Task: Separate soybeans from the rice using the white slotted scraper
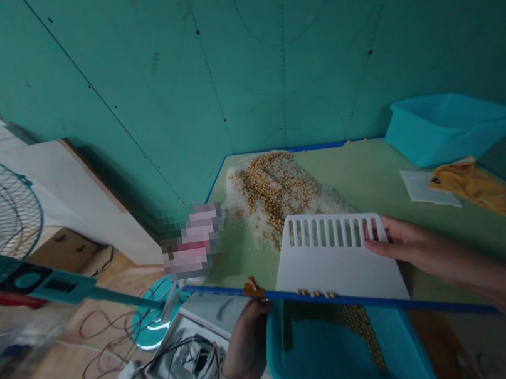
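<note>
My right hand [396, 241] grips the right side of a white slotted plastic board [336, 269], its fingers at the end slot. The board leans over the table's front edge. Several soybeans [316, 294] sit along that edge. Beyond the board lies a heap of soybeans [272, 190] mixed with small whitish grains [239, 191]. Below the edge is a teal plastic bin [336, 367] with soybeans inside. My left hand [250, 329] is closed at the bin's upper left corner, its fingers partly hidden, beside a brown clip-like piece [253, 287] on the table edge.
The green tabletop [354, 168] has a blue rim. On its right stand another teal bin [452, 125], a yellow cloth [481, 187] and a white pad [424, 189]. At left are a teal fan [57, 282], loose cables [105, 344] and a box of wires [193, 363].
</note>
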`<state>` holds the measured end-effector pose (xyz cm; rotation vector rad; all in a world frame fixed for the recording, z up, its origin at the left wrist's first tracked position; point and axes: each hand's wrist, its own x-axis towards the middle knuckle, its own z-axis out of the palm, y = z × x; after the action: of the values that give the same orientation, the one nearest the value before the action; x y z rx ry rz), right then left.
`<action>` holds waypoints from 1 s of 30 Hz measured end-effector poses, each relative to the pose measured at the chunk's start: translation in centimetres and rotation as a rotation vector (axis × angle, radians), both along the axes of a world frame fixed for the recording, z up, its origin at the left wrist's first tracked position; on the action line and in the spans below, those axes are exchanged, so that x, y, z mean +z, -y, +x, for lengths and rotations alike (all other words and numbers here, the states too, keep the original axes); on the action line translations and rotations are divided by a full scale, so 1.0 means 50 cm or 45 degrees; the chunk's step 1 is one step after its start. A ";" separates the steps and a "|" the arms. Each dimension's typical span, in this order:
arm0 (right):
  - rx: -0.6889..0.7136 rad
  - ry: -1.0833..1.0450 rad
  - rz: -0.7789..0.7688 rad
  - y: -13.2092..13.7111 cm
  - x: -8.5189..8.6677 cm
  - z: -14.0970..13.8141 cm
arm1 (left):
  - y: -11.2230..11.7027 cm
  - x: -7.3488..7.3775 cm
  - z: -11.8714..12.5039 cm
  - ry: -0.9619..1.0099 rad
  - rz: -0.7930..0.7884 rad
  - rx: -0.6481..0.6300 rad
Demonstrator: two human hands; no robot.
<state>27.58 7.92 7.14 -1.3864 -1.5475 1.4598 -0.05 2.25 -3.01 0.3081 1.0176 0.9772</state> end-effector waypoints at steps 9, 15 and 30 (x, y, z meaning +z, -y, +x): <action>-0.104 -0.217 -0.090 0.030 -0.050 -0.003 | 0.028 0.058 0.032 0.165 -0.076 0.171; -0.090 -0.258 0.035 0.038 -0.073 0.006 | 0.028 0.061 0.033 0.163 -0.031 0.238; -0.098 -0.218 0.004 0.055 -0.067 0.011 | -0.074 -0.093 -0.036 -0.074 -0.018 0.089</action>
<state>28.11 5.18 3.79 -1.2693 -1.3745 1.4871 -1.85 5.97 -7.66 0.2924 1.0941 1.0289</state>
